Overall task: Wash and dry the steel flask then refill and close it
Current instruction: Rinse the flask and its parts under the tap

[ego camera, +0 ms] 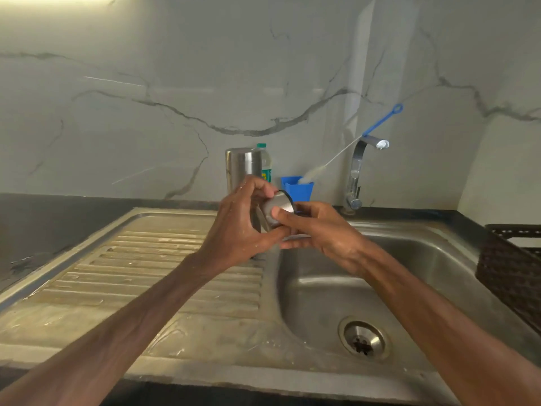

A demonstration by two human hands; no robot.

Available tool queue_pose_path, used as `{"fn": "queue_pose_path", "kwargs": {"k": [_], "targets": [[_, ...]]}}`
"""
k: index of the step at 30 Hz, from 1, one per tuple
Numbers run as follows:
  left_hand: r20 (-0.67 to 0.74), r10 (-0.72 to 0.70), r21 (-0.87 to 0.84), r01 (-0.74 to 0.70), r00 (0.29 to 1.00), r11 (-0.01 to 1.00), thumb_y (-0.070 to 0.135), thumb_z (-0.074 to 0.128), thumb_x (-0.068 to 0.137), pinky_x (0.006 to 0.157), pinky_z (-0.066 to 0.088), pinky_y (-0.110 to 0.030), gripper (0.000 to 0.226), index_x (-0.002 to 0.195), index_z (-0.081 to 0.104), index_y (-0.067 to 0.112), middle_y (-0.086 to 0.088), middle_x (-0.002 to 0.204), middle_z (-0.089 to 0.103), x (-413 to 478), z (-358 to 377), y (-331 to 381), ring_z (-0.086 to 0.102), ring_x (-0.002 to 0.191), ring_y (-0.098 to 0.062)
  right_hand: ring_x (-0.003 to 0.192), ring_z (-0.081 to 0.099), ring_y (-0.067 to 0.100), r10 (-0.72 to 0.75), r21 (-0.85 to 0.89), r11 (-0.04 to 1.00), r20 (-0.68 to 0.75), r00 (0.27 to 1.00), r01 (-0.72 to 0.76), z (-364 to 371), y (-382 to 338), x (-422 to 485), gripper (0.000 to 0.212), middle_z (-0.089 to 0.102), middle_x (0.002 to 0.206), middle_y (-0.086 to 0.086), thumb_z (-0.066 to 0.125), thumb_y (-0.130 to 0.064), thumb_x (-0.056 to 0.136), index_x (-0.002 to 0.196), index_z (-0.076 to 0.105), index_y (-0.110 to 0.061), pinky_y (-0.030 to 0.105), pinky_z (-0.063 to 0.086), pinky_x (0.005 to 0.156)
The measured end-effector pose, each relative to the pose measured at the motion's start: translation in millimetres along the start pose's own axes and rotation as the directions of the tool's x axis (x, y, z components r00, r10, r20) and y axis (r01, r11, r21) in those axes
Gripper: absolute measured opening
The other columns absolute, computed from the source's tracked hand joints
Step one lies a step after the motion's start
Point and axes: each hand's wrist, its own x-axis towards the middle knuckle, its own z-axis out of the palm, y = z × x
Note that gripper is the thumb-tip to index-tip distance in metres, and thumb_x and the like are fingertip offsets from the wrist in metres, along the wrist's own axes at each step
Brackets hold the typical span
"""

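- Handling of the flask lid [278, 210] is judged to be the step in hand. A steel cap edged with a dark ring is being rubbed or inspected, so the washing stage is taken as not yet finished.
- The left hand [243, 227] is curled round the lid from the left, with fingers and thumb closed on it. Droplets are seen on its back.
- The right hand [319, 230] is closed on the same lid from the right, with its thumb pressed on the steel face.
- The lid is thus held between both hands, above the line where the drainboard [164, 265] meets the sink basin [322, 288].
- The steel flask [243, 168] stands upright at the far side, just behind the left hand and touched by neither hand. Its base is hidden.
- No water is seen at the tap [357, 174]. The next move is judged to call for the lid to be rinsed or set down, with a firm hold, since wet steel may slip.
- A bottle brush [380, 121] is propped in a blue holder [297, 189] between flask and tap.
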Motion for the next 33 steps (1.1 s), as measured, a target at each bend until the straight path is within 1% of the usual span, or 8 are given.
{"fn": "queue_pose_path", "kwargs": {"k": [3,7,12,17,19,24,27,33], "targets": [[0.025,0.047,0.032,-0.047,0.999,0.998,0.030,0.096,0.070,0.088,0.056,-0.038,0.060,0.111,0.054,0.015,0.004,0.114,0.066,17,33,-1,0.068,0.106,-0.014,0.104,0.076,0.026,0.014,-0.054,0.998,-0.120,0.993,-0.021,-31,1,1,0.051,0.079,0.108,0.009,0.088,-0.031,0.082,0.125,0.069,-0.009,0.042,0.062,0.093],[0.226,-0.015,0.069,0.000,0.974,0.998,0.043,0.091,0.073,0.087,0.052,-0.029,0.056,0.112,0.055,0.024,0.014,0.110,0.062,36,84,-6,0.061,0.102,-0.003,0.091,0.076,0.013,-0.005,-0.342,0.933,-0.333,0.943,-0.116,-84,11,-4,0.052,0.079,0.096,-0.003,0.099,-0.036,0.065,0.109,0.075,-0.022,0.025,0.057,0.079],[0.554,-0.077,0.201,-0.044,0.829,0.979,0.029,0.084,0.085,0.103,0.050,-0.041,0.045,0.122,0.059,0.027,0.009,0.126,0.059,61,146,-25,0.056,0.118,-0.010,0.096,0.064,0.012,-0.087,-0.541,0.799,-0.535,0.840,-0.261,-142,46,-8,0.073,0.067,0.108,-0.006,0.102,-0.029,0.058,0.121,0.065,-0.018,0.012,0.040,0.065],[0.502,-0.024,0.343,-0.174,0.865,0.923,0.005,0.068,0.089,0.092,0.044,-0.031,0.057,0.141,0.049,0.016,-0.004,0.147,0.046,89,201,-18,0.047,0.134,-0.023,0.092,0.067,0.013,-0.120,-0.571,0.761,-0.590,0.799,-0.308,-170,75,-8,0.070,0.072,0.104,-0.004,0.102,-0.031,0.055,0.114,0.067,-0.018,0.014,0.042,0.063],[0.499,0.030,0.476,-0.304,0.866,0.825,0.001,0.066,0.087,0.107,0.042,-0.039,0.073,0.154,0.037,0.010,-0.011,0.165,0.029,102,216,-19,0.036,0.146,-0.029,0.092,0.067,0.013,-0.123,-0.561,0.765,-0.609,0.784,-0.316,-172,81,-7,0.071,0.072,0.104,-0.005,0.102,-0.034,0.055,0.115,0.067,-0.019,0.014,0.042,0.064],[0.648,-0.001,0.724,-0.615,0.762,0.311,0.016,0.050,0.102,0.128,0.015,-0.057,0.069,0.162,0.019,0.004,-0.015,0.172,0.017,121,235,-44,0.025,0.155,-0.030,0.095,0.067,0.013,-0.088,-0.527,0.785,-0.615,0.784,-0.326,-174,98,-8,0.069,0.072,0.108,-0.002,0.101,-0.029,0.059,0.117,0.067,-0.017,0.013,0.042,0.063],[0.701,0.004,0.704,-0.693,0.713,0.157,0.020,0.046,0.106,0.128,0.015,-0.056,0.063,0.161,0.022,0.002,-0.016,0.169,0.024,124,235,-52,0.033,0.152,-0.031,0.091,0.066,0.011,-0.070,-0.519,0.784,-0.619,0.782,-0.341,-175,102,-8,0.068,0.071,0.106,-0.003,0.102,-0.032,0.057,0.115,0.067,-0.018,0.010,0.040,0.060],[0.753,-0.046,0.656,-0.755,0.656,-0.023,0.027,0.048,0.109,0.128,0.008,-0.055,0.076,0.165,0.002,0.006,-0.015,0.174,0.003,128,231,-56,0.012,0.160,-0.033,0.095,0.067,0.012,-0.018,-0.497,0.791,-0.603,0.798,-0.358,-170,110,-4,0.071,0.071,0.108,-0.005,0.102,-0.033,0.055,0.115,0.067,-0.019,0.013,0.045,0.064]]}}
